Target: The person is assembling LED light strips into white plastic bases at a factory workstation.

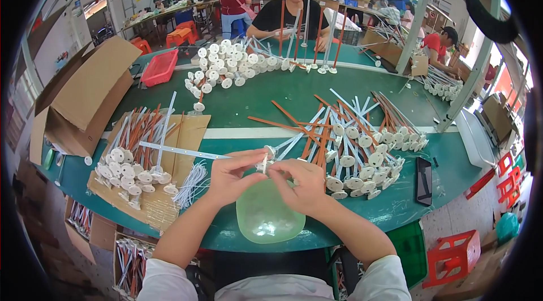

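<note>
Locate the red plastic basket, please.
In the head view, the basket sits upper left on the green table, between the brown cardboard box and the pile of white round discs.

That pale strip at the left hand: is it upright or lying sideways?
Sideways: the pale strip extends roughly level leftward from the left hand.

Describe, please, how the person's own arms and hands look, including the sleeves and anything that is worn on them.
The left hand and right hand wear no gloves. No watch or bracelet shows on the wrists. The forearms are uncovered, with short, plain white sleeves near the elbows. I see no markings on the sleeves.
</note>
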`<state>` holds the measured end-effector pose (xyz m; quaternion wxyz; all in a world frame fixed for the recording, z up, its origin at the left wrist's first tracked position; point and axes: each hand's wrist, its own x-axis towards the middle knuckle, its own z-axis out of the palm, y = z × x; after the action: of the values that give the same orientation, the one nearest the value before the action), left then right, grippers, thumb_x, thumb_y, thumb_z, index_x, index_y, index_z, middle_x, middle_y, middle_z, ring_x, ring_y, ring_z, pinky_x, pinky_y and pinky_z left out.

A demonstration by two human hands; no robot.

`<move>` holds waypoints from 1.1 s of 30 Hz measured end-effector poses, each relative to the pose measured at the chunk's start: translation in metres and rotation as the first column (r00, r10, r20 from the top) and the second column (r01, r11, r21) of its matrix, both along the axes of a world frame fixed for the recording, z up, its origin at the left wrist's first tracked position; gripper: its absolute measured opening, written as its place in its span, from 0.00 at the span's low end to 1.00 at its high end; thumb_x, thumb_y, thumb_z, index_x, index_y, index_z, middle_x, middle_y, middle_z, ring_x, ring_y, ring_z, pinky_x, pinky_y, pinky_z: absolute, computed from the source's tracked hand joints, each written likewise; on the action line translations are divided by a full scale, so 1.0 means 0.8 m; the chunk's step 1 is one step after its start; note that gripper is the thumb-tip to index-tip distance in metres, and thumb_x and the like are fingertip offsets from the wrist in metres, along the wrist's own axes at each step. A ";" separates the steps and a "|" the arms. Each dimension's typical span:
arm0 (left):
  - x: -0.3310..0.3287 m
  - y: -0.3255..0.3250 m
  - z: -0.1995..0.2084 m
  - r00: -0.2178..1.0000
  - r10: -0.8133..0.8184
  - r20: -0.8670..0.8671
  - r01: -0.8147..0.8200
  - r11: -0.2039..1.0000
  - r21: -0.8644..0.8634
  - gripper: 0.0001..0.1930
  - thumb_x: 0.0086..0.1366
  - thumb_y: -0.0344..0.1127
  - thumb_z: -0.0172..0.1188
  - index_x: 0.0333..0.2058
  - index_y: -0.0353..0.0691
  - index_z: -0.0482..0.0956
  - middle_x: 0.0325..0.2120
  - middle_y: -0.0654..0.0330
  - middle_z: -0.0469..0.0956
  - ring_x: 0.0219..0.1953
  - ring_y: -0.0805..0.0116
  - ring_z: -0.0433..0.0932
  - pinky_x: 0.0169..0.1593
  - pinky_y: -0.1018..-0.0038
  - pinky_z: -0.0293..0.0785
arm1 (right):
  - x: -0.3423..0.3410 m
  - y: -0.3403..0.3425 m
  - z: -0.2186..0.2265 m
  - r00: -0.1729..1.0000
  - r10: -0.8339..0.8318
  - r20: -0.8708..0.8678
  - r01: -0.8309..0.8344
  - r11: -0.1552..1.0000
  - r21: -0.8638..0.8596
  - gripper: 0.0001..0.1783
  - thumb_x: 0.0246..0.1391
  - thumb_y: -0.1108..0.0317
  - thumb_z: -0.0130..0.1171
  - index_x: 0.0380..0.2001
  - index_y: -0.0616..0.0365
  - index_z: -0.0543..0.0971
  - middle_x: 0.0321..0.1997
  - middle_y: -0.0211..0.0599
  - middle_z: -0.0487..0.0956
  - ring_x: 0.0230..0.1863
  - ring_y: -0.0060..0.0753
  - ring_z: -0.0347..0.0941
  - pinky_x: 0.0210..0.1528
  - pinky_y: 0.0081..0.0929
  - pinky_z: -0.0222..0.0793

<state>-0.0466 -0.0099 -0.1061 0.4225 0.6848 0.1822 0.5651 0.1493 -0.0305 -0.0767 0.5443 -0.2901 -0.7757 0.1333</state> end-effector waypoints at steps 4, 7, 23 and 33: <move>0.000 0.000 0.003 0.999 0.010 -0.033 -0.010 1.000 0.001 0.25 0.53 0.14 0.65 0.51 0.32 0.78 0.55 0.41 0.73 0.55 0.49 0.76 0.55 0.60 0.78 | 0.001 0.002 0.001 1.000 -0.014 0.011 0.014 1.000 0.007 0.07 0.46 0.79 0.65 0.31 0.60 0.80 0.27 0.35 0.82 0.25 0.29 0.80 0.26 0.22 0.74; 0.000 0.001 0.001 1.000 -0.005 -0.023 0.005 1.000 -0.010 0.24 0.53 0.14 0.65 0.51 0.31 0.78 0.55 0.41 0.73 0.55 0.49 0.76 0.56 0.60 0.77 | 0.000 0.005 -0.003 1.000 -0.022 0.016 0.021 0.999 0.046 0.06 0.46 0.79 0.65 0.30 0.60 0.80 0.26 0.35 0.82 0.25 0.29 0.80 0.26 0.21 0.73; -0.020 0.003 0.039 0.976 0.110 -0.190 -0.133 0.985 -0.110 0.18 0.58 0.20 0.64 0.49 0.35 0.79 0.48 0.53 0.78 0.49 0.64 0.79 0.53 0.69 0.77 | -0.012 0.007 -0.021 0.994 -0.024 -0.109 0.029 0.999 0.038 0.08 0.46 0.79 0.66 0.31 0.61 0.80 0.26 0.40 0.81 0.23 0.38 0.78 0.26 0.28 0.72; -0.272 -0.013 0.227 0.053 0.309 -0.950 -0.552 0.802 0.230 0.12 0.61 0.34 0.63 0.43 0.38 0.79 0.28 0.63 0.78 0.29 0.79 0.75 0.32 0.76 0.73 | 0.001 0.007 -0.012 0.992 -0.056 0.112 0.016 0.942 0.335 0.11 0.42 0.79 0.67 0.32 0.61 0.79 0.31 0.40 0.81 0.32 0.42 0.79 0.33 0.32 0.74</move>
<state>-0.2639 -0.0200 0.0754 0.0887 0.7465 0.6532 0.0905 0.1499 -0.0247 -0.0864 0.5403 -0.2153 -0.8130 -0.0277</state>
